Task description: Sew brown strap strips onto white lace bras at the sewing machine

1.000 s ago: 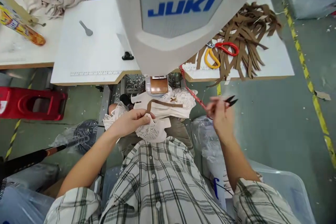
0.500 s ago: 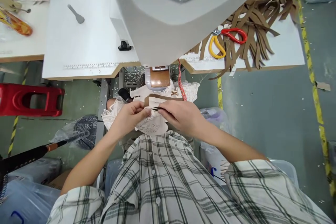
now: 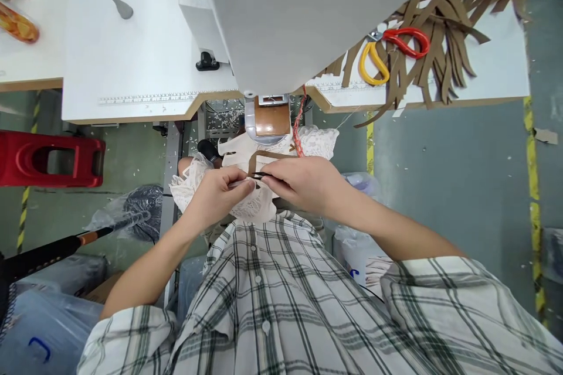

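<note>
White sewing table point(image 3: 132, 70), lace fabric point(image 3: 255, 210) held below its edge

The lace fabric lies over a person's lap, a brown strip point(image 3: 269, 154) on top. The left hand point(image 3: 220, 190) pinches it between thumb and fingers, near the strip's end. The right hand point(image 3: 308, 184) has its fingers clamped around small dark-bladed snips point(image 3: 259, 175), tips just beside the strip. A red cord point(image 3: 297, 133) runs upward from near that hand. Above hangs a pale machine head point(image 3: 316, 17); to the right, scissors point(image 3: 391, 35) rest on heaped brown strips point(image 3: 440, 29).
</note>
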Tool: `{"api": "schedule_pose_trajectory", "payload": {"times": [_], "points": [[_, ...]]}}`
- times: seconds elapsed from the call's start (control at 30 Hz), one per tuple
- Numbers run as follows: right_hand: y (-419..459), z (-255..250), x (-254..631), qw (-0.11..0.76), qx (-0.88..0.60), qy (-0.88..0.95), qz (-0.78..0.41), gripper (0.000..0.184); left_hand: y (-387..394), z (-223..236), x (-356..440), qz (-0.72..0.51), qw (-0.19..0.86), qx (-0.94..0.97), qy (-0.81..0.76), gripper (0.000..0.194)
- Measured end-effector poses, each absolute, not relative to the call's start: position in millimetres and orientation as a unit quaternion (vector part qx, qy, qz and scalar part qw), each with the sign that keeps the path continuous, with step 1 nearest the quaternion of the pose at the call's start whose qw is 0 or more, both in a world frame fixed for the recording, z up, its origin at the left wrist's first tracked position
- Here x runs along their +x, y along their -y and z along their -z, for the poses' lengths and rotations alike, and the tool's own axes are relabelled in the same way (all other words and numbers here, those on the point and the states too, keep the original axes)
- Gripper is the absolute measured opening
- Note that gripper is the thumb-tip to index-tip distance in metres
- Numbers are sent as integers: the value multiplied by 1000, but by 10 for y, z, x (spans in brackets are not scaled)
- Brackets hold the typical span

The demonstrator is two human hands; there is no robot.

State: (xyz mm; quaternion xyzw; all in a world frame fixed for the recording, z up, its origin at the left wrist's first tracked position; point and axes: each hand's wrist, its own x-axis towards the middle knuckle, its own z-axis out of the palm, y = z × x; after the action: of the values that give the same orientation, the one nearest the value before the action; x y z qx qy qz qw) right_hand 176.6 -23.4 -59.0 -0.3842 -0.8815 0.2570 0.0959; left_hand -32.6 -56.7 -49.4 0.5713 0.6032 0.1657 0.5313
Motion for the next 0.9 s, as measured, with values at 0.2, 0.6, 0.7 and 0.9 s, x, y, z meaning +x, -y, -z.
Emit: {"api": "schedule_pose_trajectory", "payload": {"times": [0.2, 0.6, 0.7, 0.9], "points": [[201, 663, 1805, 105, -355, 884, -284, 28, 554, 531, -352, -152, 578, 553, -581, 30], [282, 704, 1992, 358, -435, 654, -505, 17, 668, 836, -240, -147, 675, 493, -530, 38], [294, 769, 1992, 272, -378, 781, -415, 9, 666, 823, -262, -158, 672, 491, -532, 37], [309, 880, 1893, 228, -301, 890, -257, 20, 637, 737, -245, -146, 657, 508, -538, 32]]}}
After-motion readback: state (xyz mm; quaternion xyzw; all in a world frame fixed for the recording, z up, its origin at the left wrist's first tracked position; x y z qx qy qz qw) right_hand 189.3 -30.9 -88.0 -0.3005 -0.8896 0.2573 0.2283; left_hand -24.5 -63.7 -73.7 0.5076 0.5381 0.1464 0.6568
